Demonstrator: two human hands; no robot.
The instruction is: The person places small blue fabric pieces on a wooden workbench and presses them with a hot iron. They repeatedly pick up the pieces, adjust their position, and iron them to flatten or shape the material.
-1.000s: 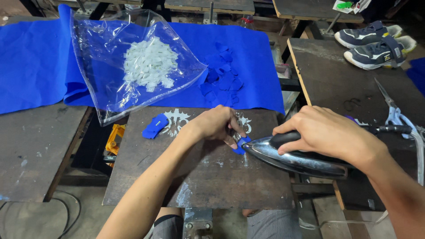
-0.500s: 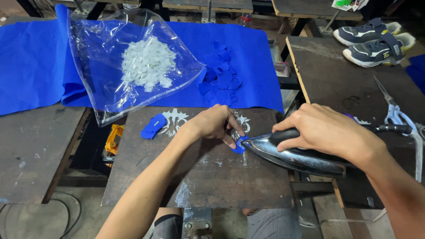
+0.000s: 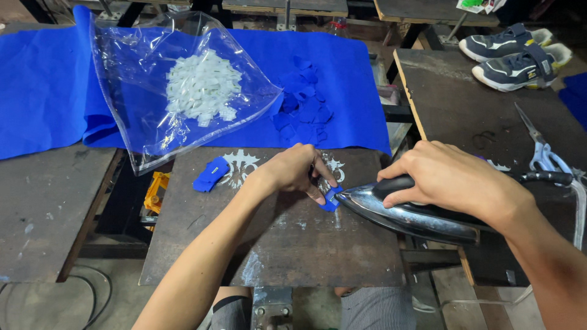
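The right hand (image 3: pixel 455 180) is clenched around the black handle of a chrome iron (image 3: pixel 406 214) whose tip touches a small blue fabric piece (image 3: pixel 331 198) that the left hand (image 3: pixel 298 169) pinches against the dark metal worktable (image 3: pixel 275 244).

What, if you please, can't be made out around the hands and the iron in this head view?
- Blue piece: mostly covered by the left hand and the tip of the iron, so its shape is unclear.
- Iron's soleplate: faces down; contact with the piece cannot be told.
- Iron handle: wrapped by the right hand.
- White pieces in the bag: too small and blurred by plastic.
- Scissors: cut off at the right edge.
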